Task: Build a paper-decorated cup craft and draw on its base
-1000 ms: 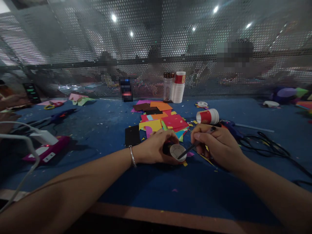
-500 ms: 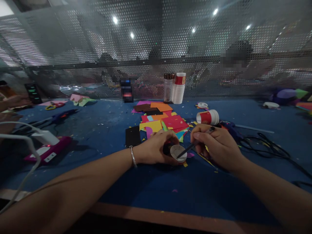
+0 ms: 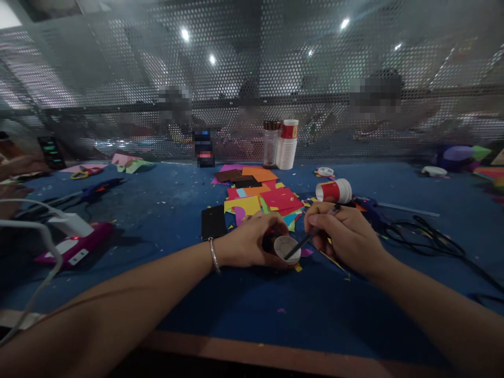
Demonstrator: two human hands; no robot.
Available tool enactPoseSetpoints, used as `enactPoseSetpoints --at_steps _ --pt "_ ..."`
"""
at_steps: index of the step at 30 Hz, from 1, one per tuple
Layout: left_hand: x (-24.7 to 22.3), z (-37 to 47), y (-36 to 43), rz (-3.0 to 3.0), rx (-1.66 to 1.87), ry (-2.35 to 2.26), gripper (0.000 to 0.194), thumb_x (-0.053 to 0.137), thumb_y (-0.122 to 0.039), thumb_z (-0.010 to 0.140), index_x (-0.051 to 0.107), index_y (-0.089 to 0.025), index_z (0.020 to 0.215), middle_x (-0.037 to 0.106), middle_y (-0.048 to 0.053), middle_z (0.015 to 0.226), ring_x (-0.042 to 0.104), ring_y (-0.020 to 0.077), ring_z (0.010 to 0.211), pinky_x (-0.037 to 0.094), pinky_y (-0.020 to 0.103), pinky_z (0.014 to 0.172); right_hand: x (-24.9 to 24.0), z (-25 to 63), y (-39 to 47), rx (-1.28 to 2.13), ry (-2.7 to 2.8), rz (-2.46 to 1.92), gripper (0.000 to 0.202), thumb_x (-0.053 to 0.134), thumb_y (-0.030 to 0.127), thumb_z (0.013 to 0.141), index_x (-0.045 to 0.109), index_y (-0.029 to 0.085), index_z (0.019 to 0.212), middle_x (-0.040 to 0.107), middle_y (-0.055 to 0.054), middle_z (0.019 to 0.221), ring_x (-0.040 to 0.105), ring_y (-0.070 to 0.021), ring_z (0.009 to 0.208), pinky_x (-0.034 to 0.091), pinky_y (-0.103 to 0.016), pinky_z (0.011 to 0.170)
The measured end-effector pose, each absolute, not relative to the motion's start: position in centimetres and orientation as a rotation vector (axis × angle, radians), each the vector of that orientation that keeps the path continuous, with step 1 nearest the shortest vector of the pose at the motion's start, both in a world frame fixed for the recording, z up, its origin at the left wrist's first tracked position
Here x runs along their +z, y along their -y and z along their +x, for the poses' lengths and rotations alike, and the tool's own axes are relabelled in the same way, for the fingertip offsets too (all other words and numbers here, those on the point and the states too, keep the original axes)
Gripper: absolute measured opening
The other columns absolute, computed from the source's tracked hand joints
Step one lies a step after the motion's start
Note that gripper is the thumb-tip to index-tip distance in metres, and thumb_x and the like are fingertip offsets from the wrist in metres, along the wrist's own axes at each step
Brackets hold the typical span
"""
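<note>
My left hand, a silver bangle at its wrist, is closed around a paper cup lying on its side. The cup's round white base faces me and bears thin drawn lines; my fingers hide most of its wall. In my right hand is a dark pen, slanting down to the left, its tip at the base. Just beyond both hands lies a heap of coloured paper, with a black rectangular piece left of it.
A red-and-white paper cup lies beyond my right hand, near a glue gun and its black cable. Stacked cups and a glass bottle stand behind. A purple power strip is at left, with another person's hands farther back.
The pen tip has shifted slightly across the cup's base. Both hands keep their holds, and the whole view has moved a little.
</note>
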State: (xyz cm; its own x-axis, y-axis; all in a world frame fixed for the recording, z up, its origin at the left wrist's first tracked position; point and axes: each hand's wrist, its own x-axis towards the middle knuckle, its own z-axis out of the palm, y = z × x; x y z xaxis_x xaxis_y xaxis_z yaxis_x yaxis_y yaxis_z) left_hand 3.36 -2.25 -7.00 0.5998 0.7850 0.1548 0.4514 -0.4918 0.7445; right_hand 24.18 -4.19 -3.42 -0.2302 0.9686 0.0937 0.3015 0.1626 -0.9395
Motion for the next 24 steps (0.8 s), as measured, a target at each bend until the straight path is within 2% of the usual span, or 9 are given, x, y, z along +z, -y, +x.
enactPoseSetpoints --at_steps 7,15,24 --pt "-6.68 3.41 2.31 2.171 0.622 -0.981 0.057 0.088 -0.043 0.061 0.058 -0.02 0.103 0.065 0.008 0.105 0.06 0.0278 0.101 0.048 0.042 0.086 -3.15 23.87 3.87 1.041 1.628 -1.268 0.018 0.053 0.034 0.07 0.056 0.019 0.06 0.052 0.004 0.039 0.039 -0.0059 0.03 0.029 -0.016 0.032" --pt "-6.8 3.4 2.3 2.158 0.623 -0.98 0.056 0.089 -0.041 0.06 0.058 -0.02 0.103 0.065 0.007 0.103 0.06 0.0264 0.099 0.049 0.042 0.086 -3.09 24.01 3.86 0.986 1.656 -1.292 0.018 0.053 0.034 0.071 0.057 0.02 0.061 0.053 0.003 0.04 0.042 -0.0073 0.032 0.03 -0.017 0.033" --pt "-6.69 3.48 2.36 2.16 0.616 -0.996 0.055 0.088 -0.042 0.061 0.057 -0.021 0.102 0.065 0.006 0.105 0.06 0.0256 0.099 0.049 0.04 0.085 -2.97 23.86 3.84 1.077 1.643 -1.282 0.019 0.052 0.035 0.069 0.056 0.02 0.059 0.05 0.004 0.037 0.037 -0.006 0.029 0.025 -0.017 0.03"
